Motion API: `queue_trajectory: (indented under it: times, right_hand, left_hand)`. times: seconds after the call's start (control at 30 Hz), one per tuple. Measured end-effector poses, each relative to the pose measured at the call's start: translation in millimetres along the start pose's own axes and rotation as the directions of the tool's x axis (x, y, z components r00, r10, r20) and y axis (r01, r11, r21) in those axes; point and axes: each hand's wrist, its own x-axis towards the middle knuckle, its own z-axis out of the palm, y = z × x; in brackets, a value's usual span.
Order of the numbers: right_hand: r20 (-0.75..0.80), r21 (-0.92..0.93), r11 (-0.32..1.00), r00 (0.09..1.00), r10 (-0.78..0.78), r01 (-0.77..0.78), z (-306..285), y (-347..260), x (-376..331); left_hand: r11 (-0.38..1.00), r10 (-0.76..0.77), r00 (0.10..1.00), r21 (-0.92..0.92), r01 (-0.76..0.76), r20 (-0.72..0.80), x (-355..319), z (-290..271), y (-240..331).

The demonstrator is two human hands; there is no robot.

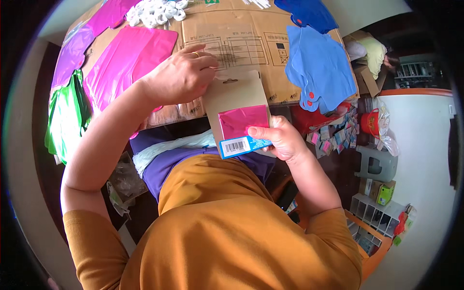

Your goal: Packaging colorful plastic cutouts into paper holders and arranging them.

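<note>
My right hand (285,137) grips a tan cardboard hanging card (233,92) at its lower right, thumb pressed on the front. The card has a slot near its top, a shiny folded pink film piece (239,120) in the middle and a blue label strip with a barcode at the bottom. My left hand (186,72), a ring on one finger, is closed at the card's upper left edge, fingers bent; its thumb is hidden. The card tilts over the front edge of the flattened cardboard box (270,99) on the work surface.
Pink plastic sheets (130,60) and green ones (70,116) lie at left, blue sheets (321,67) at right. White cord bundles (157,12) are at the back. Several small packets (338,133), a grey stool (376,163) and another person (374,55) are at right.
</note>
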Motion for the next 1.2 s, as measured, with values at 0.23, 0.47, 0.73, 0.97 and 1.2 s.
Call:
queue_trajectory:
  times: [0.23,0.47,0.73,0.97,1.2]
  right_hand:
    - [-0.038,-0.131,0.990,0.998,-0.058,0.052,7.9,10.0,-2.9]
    - [-0.089,-0.219,0.975,0.994,-0.064,0.043,18.0,6.6,3.8]
    - [-0.074,-0.002,0.995,0.992,-0.100,0.100,19.8,14.2,10.3]
    - [-0.103,-0.024,0.994,0.988,-0.111,0.109,20.4,13.2,9.4]
    - [-0.073,0.030,0.998,0.996,-0.054,0.057,13.9,14.6,14.8]
  left_hand:
    - [0.992,-0.027,0.998,-0.121,0.033,0.054,-10.9,-3.3,30.9]
    - [0.992,-0.048,0.998,-0.117,0.042,-0.047,-23.8,-5.7,65.5]
    - [0.923,-0.370,0.927,-0.085,0.374,0.066,-13.0,-2.7,95.5]
    - [0.940,-0.341,0.939,-0.003,0.341,0.054,10.5,4.9,90.3]
    - [0.985,-0.173,0.984,-0.017,0.174,0.032,7.1,6.2,83.0]
